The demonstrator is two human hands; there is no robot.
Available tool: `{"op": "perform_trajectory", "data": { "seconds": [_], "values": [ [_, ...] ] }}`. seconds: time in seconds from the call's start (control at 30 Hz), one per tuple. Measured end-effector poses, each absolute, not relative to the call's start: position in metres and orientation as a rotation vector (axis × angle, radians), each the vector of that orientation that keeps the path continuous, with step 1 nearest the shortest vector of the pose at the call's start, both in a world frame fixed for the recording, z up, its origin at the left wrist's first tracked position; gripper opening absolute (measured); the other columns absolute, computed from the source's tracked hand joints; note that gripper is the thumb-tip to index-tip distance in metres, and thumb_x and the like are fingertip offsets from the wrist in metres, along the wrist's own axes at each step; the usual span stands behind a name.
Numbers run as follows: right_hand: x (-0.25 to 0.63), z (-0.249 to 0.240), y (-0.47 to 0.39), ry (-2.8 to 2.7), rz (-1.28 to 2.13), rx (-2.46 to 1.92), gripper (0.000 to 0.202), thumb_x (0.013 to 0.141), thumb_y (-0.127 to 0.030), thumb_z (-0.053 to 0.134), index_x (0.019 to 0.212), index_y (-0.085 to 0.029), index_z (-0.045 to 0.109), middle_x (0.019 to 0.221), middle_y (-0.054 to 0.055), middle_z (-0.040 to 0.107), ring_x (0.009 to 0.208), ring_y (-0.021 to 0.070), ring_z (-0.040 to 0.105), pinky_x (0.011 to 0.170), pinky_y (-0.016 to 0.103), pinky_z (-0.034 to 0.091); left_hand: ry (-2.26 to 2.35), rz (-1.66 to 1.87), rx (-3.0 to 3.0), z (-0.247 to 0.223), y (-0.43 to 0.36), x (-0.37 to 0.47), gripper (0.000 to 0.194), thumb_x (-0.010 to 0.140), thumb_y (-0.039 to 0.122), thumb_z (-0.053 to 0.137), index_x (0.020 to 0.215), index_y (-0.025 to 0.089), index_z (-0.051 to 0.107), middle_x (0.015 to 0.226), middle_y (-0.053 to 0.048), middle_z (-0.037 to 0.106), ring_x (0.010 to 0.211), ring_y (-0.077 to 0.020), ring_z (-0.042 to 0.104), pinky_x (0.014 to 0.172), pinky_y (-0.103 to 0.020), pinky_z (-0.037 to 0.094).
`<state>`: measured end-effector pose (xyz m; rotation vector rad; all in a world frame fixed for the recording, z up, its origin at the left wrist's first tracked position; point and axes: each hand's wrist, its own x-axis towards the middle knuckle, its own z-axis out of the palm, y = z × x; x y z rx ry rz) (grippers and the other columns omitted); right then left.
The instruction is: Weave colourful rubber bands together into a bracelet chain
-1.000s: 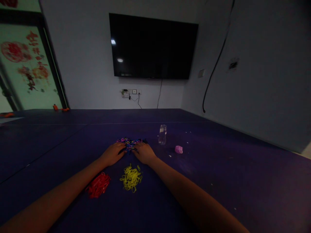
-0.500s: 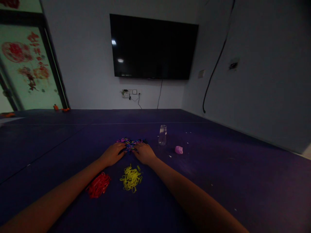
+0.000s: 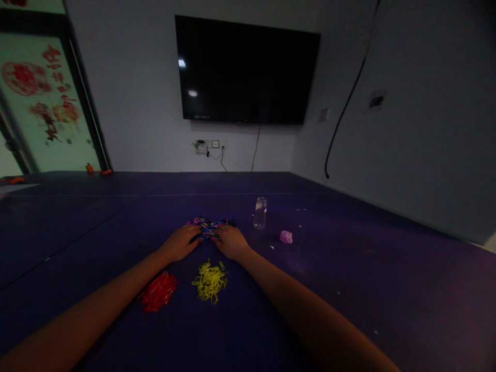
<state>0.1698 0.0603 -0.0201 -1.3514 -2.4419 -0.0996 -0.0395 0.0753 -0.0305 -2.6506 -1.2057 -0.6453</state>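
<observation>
Head view shows your left hand (image 3: 180, 243) and right hand (image 3: 231, 242) resting fingers-down on the mixed band pile (image 3: 208, 226) mid-table — grip indeterminate — light, springy, snag-prone, so pinch single loops at the edge.

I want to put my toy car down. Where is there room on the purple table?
Bare patches: left of the red bands, and right of the pink lump. Crowded: the mixed pile under the left hand and right hand, by the yellow bands.
</observation>
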Motion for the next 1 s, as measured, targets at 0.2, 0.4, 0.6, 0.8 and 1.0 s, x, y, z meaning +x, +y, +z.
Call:
{"op": "perform_trajectory", "data": {
  "seconds": [0.2,0.4,0.6,0.8,1.0],
  "values": [
    [0.1698,-0.0194,0.0612,-2.459,-0.097,-1.347,0.035,0.093,-0.036,0.041,0.113,-0.016,0.062,0.124,0.013,0.059,0.117,0.0233,0.051,0.098,0.035,0.037,-1.205,-0.636,-2.635,-0.0295,0.0750,-0.0392,0.028,0.091,0.031,0.046,0.108,0.016,0.063,0.113,-0.011,0.065,0.106,-0.0238,0.058,0.094,-0.040,0.045],
    [0.1699,-0.0178,0.0599,-2.462,-0.098,-1.346,0.035,0.093,-0.036,0.040,0.112,-0.017,0.062,0.124,0.012,0.059,0.115,0.0228,0.053,0.096,0.035,0.038,-1.223,-0.639,-2.652,-0.0277,0.0742,-0.0385,0.031,0.091,0.032,0.045,0.109,0.015,0.064,0.114,-0.012,0.064,0.107,-0.0249,0.058,0.095,-0.041,0.045],
    [0.1693,-0.0164,0.0585,-2.462,-0.081,-1.360,0.035,0.094,-0.035,0.039,0.113,-0.017,0.062,0.121,0.012,0.061,0.115,0.0223,0.053,0.097,0.035,0.038,-1.222,-0.640,-2.639,-0.0277,0.0742,-0.0391,0.028,0.091,0.032,0.046,0.107,0.017,0.065,0.113,-0.011,0.065,0.107,-0.0241,0.058,0.095,-0.041,0.045],
    [0.1693,-0.0146,0.0561,-2.451,-0.065,-1.380,0.034,0.093,-0.035,0.041,0.113,-0.017,0.063,0.122,0.012,0.061,0.117,0.0227,0.051,0.098,0.035,0.037,-1.210,-0.638,-2.632,-0.0280,0.0745,-0.0386,0.029,0.091,0.031,0.046,0.107,0.016,0.064,0.111,-0.011,0.065,0.105,-0.0240,0.058,0.093,-0.039,0.046],
    [0.1694,-0.0151,0.0560,-2.449,-0.078,-1.374,0.034,0.094,-0.035,0.040,0.112,-0.017,0.063,0.123,0.012,0.060,0.117,0.0226,0.052,0.097,0.034,0.037,-1.216,-0.655,-2.640,-0.0283,0.0734,-0.0385,0.028,0.091,0.031,0.046,0.107,0.017,0.064,0.112,-0.011,0.065,0.106,-0.0244,0.058,0.093,-0.040,0.046]
  ]
}}
